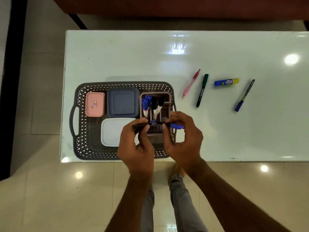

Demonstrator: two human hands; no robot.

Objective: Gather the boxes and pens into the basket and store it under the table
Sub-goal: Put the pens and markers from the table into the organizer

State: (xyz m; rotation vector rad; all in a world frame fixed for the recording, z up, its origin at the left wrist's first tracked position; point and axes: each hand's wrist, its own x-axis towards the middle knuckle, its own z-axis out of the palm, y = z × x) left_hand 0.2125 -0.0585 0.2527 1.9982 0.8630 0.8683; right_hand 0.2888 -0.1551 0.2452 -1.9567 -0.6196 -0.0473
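The basket (80, 124) on the table already holds three boxes and a holder (164, 97) with markers. Above the holder, the left hand (137, 144) pinches a black pen (140, 126) and the right hand (182, 141) pinches a blue pen (175, 126). Right of the basket, three pens and a glue stick (226, 82) wait; storing is not yet done.

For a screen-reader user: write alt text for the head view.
Seen from above, a person's left hand and right hand together hold a black-and-blue pen over a grey basket on a white table. The basket holds a pink box, blue box, white box and marker holder. Three pens and a glue stick remain on the table.
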